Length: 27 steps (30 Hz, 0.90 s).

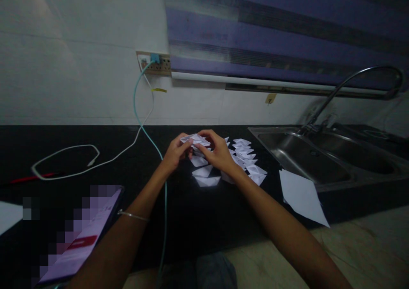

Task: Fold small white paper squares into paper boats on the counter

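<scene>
A white folded paper boat [195,139] is held between my two hands over the dark counter. My left hand [176,150] grips its left side, thumb on top. From the right, my right hand [217,149] closes on it with thumb and fingers. Just below my hands lie more paper boats [206,181] in a short column, partly hidden by my fingers. Past my right wrist another column of paper boats [245,150] stands close together, and my right forearm covers part of it.
White paper sheets [302,197] lie beside the steel double sink [338,176] with its curved faucet [343,82]. A tablet [86,238] with a partly blurred screen is at the left. A teal cable [150,136] and a white cable [111,158] run from the wall socket [164,64].
</scene>
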Motion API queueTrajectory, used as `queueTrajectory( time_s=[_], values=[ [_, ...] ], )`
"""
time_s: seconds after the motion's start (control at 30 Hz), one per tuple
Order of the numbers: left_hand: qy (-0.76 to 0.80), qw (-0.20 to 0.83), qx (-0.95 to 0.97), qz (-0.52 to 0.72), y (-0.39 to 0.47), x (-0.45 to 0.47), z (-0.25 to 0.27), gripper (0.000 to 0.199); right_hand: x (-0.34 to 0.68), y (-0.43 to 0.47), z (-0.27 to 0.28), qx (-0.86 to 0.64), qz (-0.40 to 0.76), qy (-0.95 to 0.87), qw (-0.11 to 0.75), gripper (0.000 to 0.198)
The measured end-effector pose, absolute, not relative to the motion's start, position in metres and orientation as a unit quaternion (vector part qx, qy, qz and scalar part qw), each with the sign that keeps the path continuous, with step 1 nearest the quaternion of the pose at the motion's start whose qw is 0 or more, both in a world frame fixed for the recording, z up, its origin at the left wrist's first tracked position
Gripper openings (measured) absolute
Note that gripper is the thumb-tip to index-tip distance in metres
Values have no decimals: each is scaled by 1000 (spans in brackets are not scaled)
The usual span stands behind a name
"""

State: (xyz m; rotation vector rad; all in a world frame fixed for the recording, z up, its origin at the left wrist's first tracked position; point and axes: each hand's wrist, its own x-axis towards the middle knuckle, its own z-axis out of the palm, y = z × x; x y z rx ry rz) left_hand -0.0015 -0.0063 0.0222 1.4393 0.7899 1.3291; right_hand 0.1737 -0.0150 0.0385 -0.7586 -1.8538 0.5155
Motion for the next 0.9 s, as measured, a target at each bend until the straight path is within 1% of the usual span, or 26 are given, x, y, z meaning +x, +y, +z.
queueTrajectory(
  time_s=[0.13,0.23,0.4,0.43,0.53,0.6,0.73,0.9],
  values=[
    [316,452,622,556,-13,0,29,33,175,-12,38,-323,274,-729,538,28],
    [329,408,636,566,-17,2,32,34,175,-8,37,-315,311,-707,551,28],
    [359,379,639,564,-19,4,31,35,177,-5,38,-297,369,-694,543,41],
    [364,372,644,561,-19,4,30,35,177,-5,39,-293,377,-695,538,41],
    [371,342,669,547,-19,3,28,32,180,-5,42,-289,396,-693,528,28],
    [375,321,691,527,-20,2,28,31,183,-4,42,-293,422,-693,506,23],
    [400,288,728,477,-23,3,28,31,189,-2,41,-304,470,-706,434,19],
    [403,279,745,451,-23,9,25,30,189,-2,42,-316,473,-708,419,17]
  ],
)
